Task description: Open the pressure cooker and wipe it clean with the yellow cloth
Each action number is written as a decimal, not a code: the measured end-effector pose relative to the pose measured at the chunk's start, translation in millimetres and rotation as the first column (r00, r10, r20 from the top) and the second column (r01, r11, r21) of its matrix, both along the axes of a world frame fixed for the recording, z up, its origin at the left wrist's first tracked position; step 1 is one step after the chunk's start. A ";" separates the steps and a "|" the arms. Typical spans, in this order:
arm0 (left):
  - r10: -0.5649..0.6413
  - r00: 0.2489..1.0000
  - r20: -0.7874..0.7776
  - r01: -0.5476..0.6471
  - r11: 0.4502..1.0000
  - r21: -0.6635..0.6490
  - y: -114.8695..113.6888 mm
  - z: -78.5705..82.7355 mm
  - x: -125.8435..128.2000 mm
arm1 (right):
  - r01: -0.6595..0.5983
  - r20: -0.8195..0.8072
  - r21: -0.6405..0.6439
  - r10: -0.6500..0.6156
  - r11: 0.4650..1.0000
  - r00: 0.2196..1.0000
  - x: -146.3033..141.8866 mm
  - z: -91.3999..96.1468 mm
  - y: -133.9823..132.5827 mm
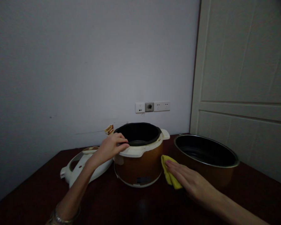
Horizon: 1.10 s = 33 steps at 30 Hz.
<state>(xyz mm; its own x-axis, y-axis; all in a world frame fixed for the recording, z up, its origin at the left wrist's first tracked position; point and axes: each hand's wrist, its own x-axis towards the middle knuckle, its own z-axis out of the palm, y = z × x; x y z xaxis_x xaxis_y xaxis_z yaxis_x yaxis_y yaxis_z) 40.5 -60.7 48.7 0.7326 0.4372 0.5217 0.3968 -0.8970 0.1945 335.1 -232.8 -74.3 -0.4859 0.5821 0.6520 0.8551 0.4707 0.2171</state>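
A brown electric cooker point(138, 168) with a white rim stands upright on the dark red table, its dark inside facing up. My left hand point(112, 145) grips the cooker's rim on the near left, fingers bent over the edge. To the right of the cooker, my right hand point(189, 179) holds a folded yellow cloth point(170, 178) under its fingers. The cloth's left edge meets the cooker's brown side, or lies very close to it. Part of the cloth is hidden beneath the hand.
Left of the cooker lies a white lid point(96, 175), partly behind my left forearm. A large dark pot point(224, 175) with a shiny rim stands at the right. Behind are a wall with sockets point(161, 106) and a pale panelled door point(243, 62).
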 end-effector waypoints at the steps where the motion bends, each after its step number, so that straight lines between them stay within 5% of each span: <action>1: -0.001 1.000 0.015 0.001 1.000 -0.001 0.2 -0.7 0.3 | -0.005 0.039 -0.016 0.005 1.000 0.999 0.6 -13.1 -3.5; 6: 0.021 0.997 0.075 -0.019 1.000 -0.021 -4.4 -3.0 3.1 | 0.049 0.095 -0.212 -0.029 0.976 0.995 -2.5 -56.8 -17.3; 10: 0.047 0.991 0.123 -0.041 0.998 -0.056 -8.3 -5.5 2.9 | 0.110 0.027 -0.492 -0.111 0.864 0.993 -21.0 -52.2 -32.9; 15: 0.050 0.944 0.327 0.022 0.977 -0.211 -10.1 -3.7 -8.6 | 0.073 -0.092 -0.671 -0.180 0.738 0.979 -40.2 -8.5 -50.4; 19: 0.243 0.829 0.504 -0.022 0.914 -0.404 -14.1 9.2 -28.5 | 0.031 -0.084 -0.557 -0.093 0.830 0.992 -43.1 29.4 -53.0; 22: 0.343 0.825 0.448 -0.007 0.800 -0.600 -15.8 16.7 -43.4 | -0.047 -0.132 -0.298 0.008 0.954 0.991 -36.3 62.3 -44.8; 24: 0.352 0.869 0.348 -0.004 0.708 -0.706 -15.4 16.2 -50.5 | -0.083 -0.157 -0.140 0.061 0.987 0.986 -26.3 89.3 -33.5; 29: 0.396 0.908 0.137 -0.088 0.498 -0.862 -8.5 0.5 -58.1 | 0.138 -0.204 -0.065 -0.149 0.988 0.968 10.4 157.2 14.0; 33: 0.420 0.907 0.037 -0.130 0.362 -0.923 0.4 -11.9 -55.2 | 0.325 -0.225 -0.079 -0.334 0.943 0.915 38.4 186.8 72.5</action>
